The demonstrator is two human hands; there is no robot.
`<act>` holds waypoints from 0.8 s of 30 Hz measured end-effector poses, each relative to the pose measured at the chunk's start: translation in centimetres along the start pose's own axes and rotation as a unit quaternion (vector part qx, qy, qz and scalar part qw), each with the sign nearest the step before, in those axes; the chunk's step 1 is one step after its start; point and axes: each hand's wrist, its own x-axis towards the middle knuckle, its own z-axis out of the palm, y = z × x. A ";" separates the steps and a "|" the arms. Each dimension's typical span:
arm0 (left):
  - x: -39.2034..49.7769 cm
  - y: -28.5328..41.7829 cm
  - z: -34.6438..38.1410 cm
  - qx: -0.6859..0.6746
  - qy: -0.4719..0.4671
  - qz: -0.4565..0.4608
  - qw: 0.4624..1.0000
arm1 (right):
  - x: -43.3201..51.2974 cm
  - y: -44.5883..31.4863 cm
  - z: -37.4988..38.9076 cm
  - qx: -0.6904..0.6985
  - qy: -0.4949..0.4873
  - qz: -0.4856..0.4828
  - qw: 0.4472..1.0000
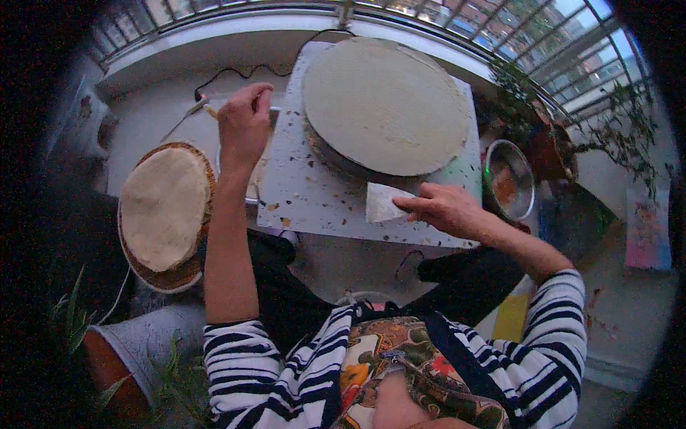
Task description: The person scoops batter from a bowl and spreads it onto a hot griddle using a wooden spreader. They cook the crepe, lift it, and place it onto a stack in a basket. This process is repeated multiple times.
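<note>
A round crepe griddle [343,158] stands on a speckled white board, and a thin pale layer of batter [386,102] covers its top nearly to the rim. My right hand [445,209] grips a white flat scraper [383,204] just off the griddle's near edge, above the board. To the left of the griddle, my left hand [245,115] is raised with its fingers curled in, and no object shows in it. Below that hand is a metal bowl [252,201], mostly hidden by my forearm. Pale round flatbreads [163,209] lie on a round woven tray [166,280] further left.
The speckled board [321,212] carries the griddle in front of my knees. A steel bowl [509,179] with orange-brown contents stands at its right. Potted plants [514,102] line the right side. A black cable [241,72] runs behind, below a barred railing [343,13]. A planter [139,343] lies lower left.
</note>
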 end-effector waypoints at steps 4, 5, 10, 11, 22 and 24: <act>-1.0 1.9 0.9 -0.028 -0.019 -0.004 0.999 | -6.2 1.5 1.9 0.111 0.075 0.141 0.981; -1.2 2.2 1.1 -0.039 -0.024 -0.007 0.999 | -7.4 2.1 2.1 0.120 0.093 0.170 0.974; -0.8 2.1 2.6 -0.002 -0.036 0.017 0.999 | -9.8 6.9 2.0 0.062 0.133 0.248 0.958; -0.8 1.8 2.9 0.002 -0.039 0.023 0.999 | -10.1 7.7 2.0 0.065 0.140 0.260 0.953; 0.0 0.1 3.5 -0.009 -0.038 0.013 0.999 | -9.6 10.8 2.3 0.087 0.159 0.270 0.946; 0.0 0.2 3.6 -0.016 -0.042 0.007 0.999 | -9.4 11.2 2.1 0.070 0.147 0.265 0.950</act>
